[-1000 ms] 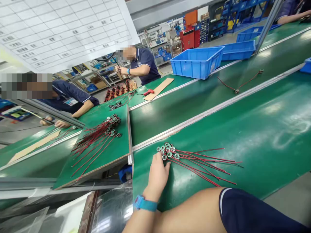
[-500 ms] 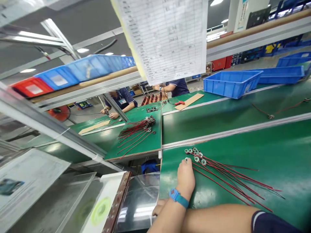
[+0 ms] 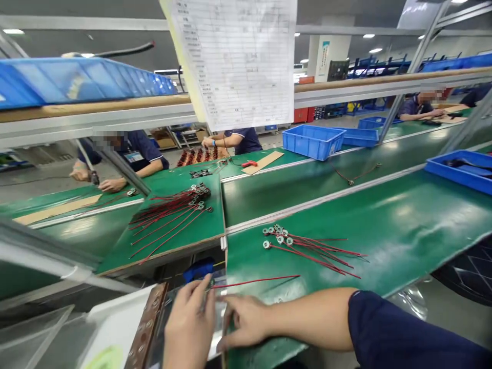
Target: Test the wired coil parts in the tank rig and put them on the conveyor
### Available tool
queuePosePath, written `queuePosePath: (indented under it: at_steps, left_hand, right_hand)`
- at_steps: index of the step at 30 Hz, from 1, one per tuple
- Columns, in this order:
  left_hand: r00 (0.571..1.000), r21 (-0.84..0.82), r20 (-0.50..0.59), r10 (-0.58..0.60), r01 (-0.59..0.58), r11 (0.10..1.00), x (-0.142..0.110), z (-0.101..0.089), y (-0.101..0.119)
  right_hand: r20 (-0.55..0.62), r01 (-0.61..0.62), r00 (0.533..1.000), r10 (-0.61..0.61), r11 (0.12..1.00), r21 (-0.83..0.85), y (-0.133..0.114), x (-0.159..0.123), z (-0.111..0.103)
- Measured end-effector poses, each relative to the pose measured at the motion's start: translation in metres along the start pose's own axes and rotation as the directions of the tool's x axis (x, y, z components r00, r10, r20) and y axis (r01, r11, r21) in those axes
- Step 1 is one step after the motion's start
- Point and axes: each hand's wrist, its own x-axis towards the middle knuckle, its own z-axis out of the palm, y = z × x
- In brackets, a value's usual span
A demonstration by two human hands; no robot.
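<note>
left hand point(image 3: 190, 323) pinches one wired disc point(image 3: 211, 283), right hand point(image 3: 249, 320) is open beside it, while a small bunch point(image 3: 280, 239) at right and bigger pile point(image 3: 200, 192) at left lie unheld.

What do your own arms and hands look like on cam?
Both bare, no gloves: left hand and right hand, five-fingered. Right arm wears a dark navy short sleeve, forearm and wrist bare. Left wrist and sleeve are out of frame, so can't tell.

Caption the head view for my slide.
Left hand holding a red-wired part, right hand alongside, similar parts on green bench.
</note>
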Motion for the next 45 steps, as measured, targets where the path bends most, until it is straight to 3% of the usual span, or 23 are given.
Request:
queuePosePath:
  at_steps: [2,5,8,10,14,16,18,21,23,26,30,32,36,38,45]
  left_hand:
    - [0.999,0.046,0.002,-0.033,0.033,0.998,-0.017,-0.042,-0.028]
    - [0.985,0.096,-0.002,-0.171,0.171,0.981,-0.053,-0.096,-0.062]
    - [0.933,0.138,-0.012,-0.359,0.357,0.924,-0.101,-0.133,-0.097]
    - [0.862,0.135,0.004,-0.507,0.502,0.854,-0.137,-0.151,-0.121]
    - [0.639,0.162,0.011,-0.769,0.758,0.632,-0.206,-0.176,-0.158]
    - [0.56,0.196,-0.008,-0.828,0.813,0.548,-0.233,-0.179,-0.168]
    - [0.511,0.224,-0.001,-0.86,0.838,0.498,-0.253,-0.175,-0.17]
    - [0.465,0.248,0.064,-0.883,0.849,0.466,-0.268,-0.162,-0.166]
    - [0.455,0.255,0.126,-0.882,0.844,0.472,-0.272,-0.153,-0.162]
    - [0.434,0.275,0.177,-0.883,0.84,0.468,-0.272,-0.145,-0.159]
    - [0.4,0.323,0.161,-0.902,0.842,0.431,-0.273,-0.146,-0.155]
    - [0.38,0.349,0.15,-0.913,0.843,0.409,-0.272,-0.148,-0.154]
    - [0.373,0.356,0.159,-0.914,0.842,0.405,-0.268,-0.151,-0.151]
    - [0.382,0.332,0.168,-0.909,0.846,0.417,-0.266,-0.152,-0.152]
    - [0.404,0.144,0.165,-0.9,0.893,0.427,-0.272,-0.149,-0.163]
  right_hand:
    - [-0.005,-0.078,0.997,0.081,0.976,0.203,-0.006,-0.007,0.007]
    - [-0.04,-0.058,0.995,0.091,0.856,0.513,-0.026,-0.008,0.02]
    - [-0.052,-0.018,0.997,0.064,0.786,0.618,-0.051,0.008,0.038]
    - [-0.036,-0.019,0.998,0.053,0.783,0.622,-0.068,0.025,0.056]
    - [0.037,-0.007,0.999,-0.017,0.821,0.571,-0.094,0.055,0.108]
    - [0.103,0.046,0.988,-0.113,0.865,0.5,-0.101,0.062,0.136]
    - [0.15,0.206,0.947,-0.283,0.896,0.394,-0.105,0.062,0.161]
    - [0.201,0.533,0.794,-0.574,0.815,0.227,-0.1,0.051,0.186]
    - [0.227,0.67,0.696,-0.681,0.73,0.135,-0.09,0.042,0.195]
    - [0.24,0.739,0.639,-0.731,0.67,0.073,-0.072,0.033,0.198]
    - [0.312,0.748,0.57,-0.76,0.637,0.185,-0.063,0.034,0.2]
    - [0.323,0.729,0.58,-0.748,0.654,0.202,-0.065,0.037,0.204]
    - [0.319,0.616,0.727,-0.608,0.783,0.088,-0.078,0.045,0.216]
    - [0.343,0.565,0.767,-0.543,0.824,0.041,-0.085,0.05,0.222]
    - [0.372,0.609,0.738,-0.562,0.793,-0.01,-0.081,0.061,0.233]
